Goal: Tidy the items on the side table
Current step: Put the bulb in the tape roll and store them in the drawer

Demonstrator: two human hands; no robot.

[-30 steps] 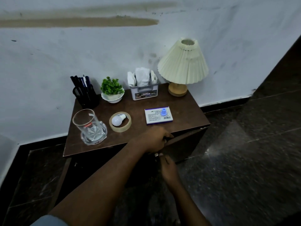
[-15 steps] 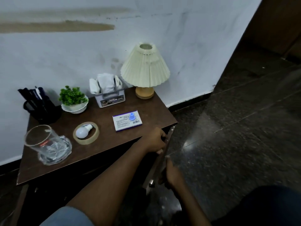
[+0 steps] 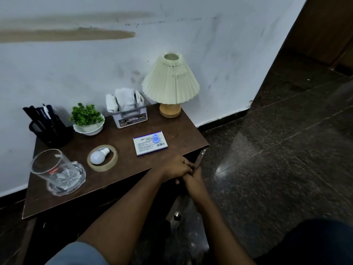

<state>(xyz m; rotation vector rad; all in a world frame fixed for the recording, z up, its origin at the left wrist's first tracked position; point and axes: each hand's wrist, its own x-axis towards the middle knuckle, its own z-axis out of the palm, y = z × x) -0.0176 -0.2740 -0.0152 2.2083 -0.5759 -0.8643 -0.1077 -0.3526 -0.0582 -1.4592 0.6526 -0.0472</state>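
Fingers of the left hand (image 3: 176, 168) curl tight over the door edge (image 3: 198, 161) of the side table (image 3: 122, 165); the right hand (image 3: 193, 180) touches just below, its grip hidden; the white box (image 3: 150, 143) lies just behind them.

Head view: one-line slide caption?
Both hands, left hand over right hand, grip the cabinet door edge below the cluttered side table.

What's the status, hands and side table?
Both hands, left and right, on cabinet door edge. Side table items untouched. Nothing blocking.
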